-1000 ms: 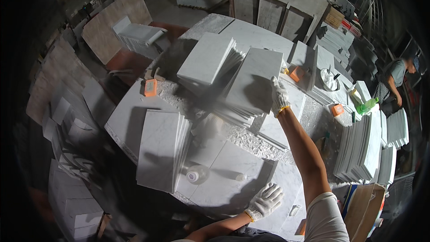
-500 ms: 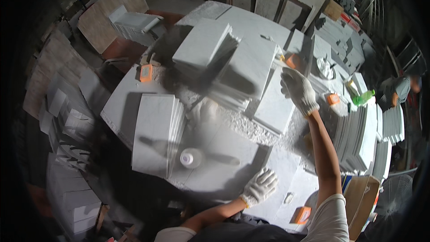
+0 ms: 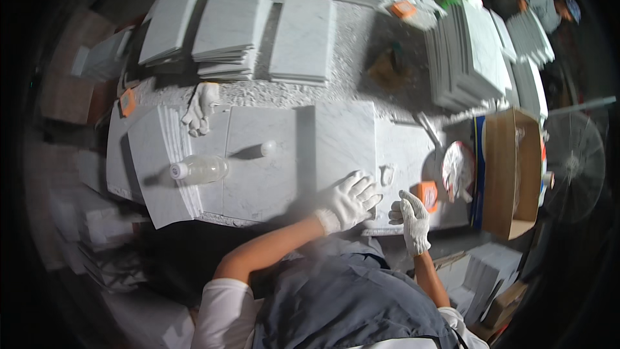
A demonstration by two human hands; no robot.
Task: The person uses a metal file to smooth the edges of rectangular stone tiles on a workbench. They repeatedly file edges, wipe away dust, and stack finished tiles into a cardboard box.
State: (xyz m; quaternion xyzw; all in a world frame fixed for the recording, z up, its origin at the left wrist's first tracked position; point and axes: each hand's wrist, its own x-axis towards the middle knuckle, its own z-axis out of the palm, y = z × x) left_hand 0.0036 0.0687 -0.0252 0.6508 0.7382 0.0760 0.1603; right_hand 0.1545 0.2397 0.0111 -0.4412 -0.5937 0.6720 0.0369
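A white knit glove covers my left hand [image 3: 352, 203], which rests with fingers stretched out over the near right corner of a white, grey-veined stone slab [image 3: 345, 145]. My right hand [image 3: 412, 220], gloved the same way, is just to its right above the table's near edge. Its thumb stands apart and its fingers are loosely bent, with nothing visible in them. Beside it sits a small orange box [image 3: 426, 195]. A small pale object [image 3: 387, 174] lies beyond the hands. Left of the slab are a clear bottle with a white cap [image 3: 205, 169] and a small round white thing [image 3: 268, 148].
Leaning thin slabs [image 3: 155, 161] and a loose glove [image 3: 201, 108] lie at left. Slab stacks [image 3: 226, 19] stand beyond a chip-strewn strip. At right are a tall slab stack [image 3: 468, 58], a cardboard box [image 3: 510, 168], a fan [image 3: 571, 155] and another person [image 3: 546, 10].
My view has swung to the right and down. My right hand has come back from the far slabs to the near edge, beside my left hand, which stays on the slab.
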